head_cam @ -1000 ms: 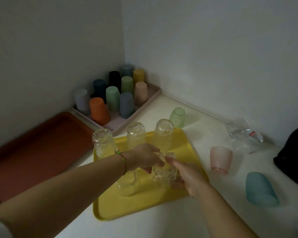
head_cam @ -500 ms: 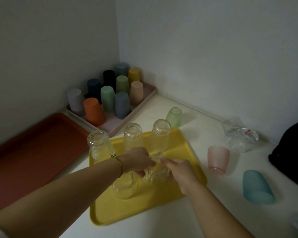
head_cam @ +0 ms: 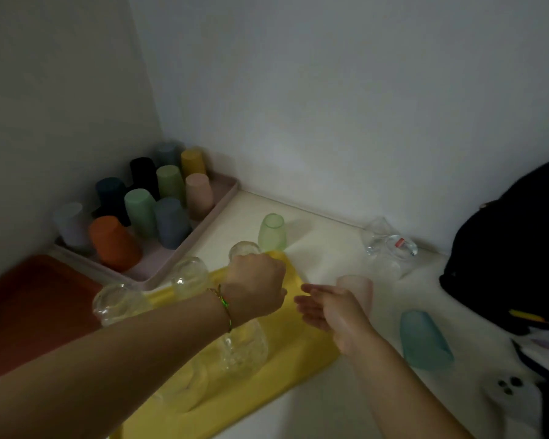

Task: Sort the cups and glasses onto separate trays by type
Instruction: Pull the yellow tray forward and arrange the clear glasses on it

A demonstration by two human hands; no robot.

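Observation:
A yellow tray point(head_cam: 301, 340) holds several clear glasses upside down: a row at its far edge point(head_cam: 189, 277) and a textured glass point(head_cam: 244, 343) standing free below my left wrist. My left hand point(head_cam: 257, 286) hovers over the tray with curled fingers and nothing visible in it, partly hiding the far right glass point(head_cam: 243, 248). My right hand point(head_cam: 325, 304) is open and flat, empty, at the tray's right edge. A pink tray point(head_cam: 225, 198) in the corner carries several coloured cups. Loose on the table are a green cup point(head_cam: 271, 231), a pink cup point(head_cam: 360, 289) and a blue cup point(head_cam: 423, 340) on its side.
A red-brown tray point(head_cam: 29, 296) lies at the left against the wall. Clear glassware point(head_cam: 390, 248) sits by the back wall. A black bag point(head_cam: 514, 242) fills the right side, with a white device point(head_cam: 507, 394) in front of it.
Both hands have let go of the textured glass, which now stands on the yellow tray. My left hand has risen toward the far row; my right hand has opened and drawn right.

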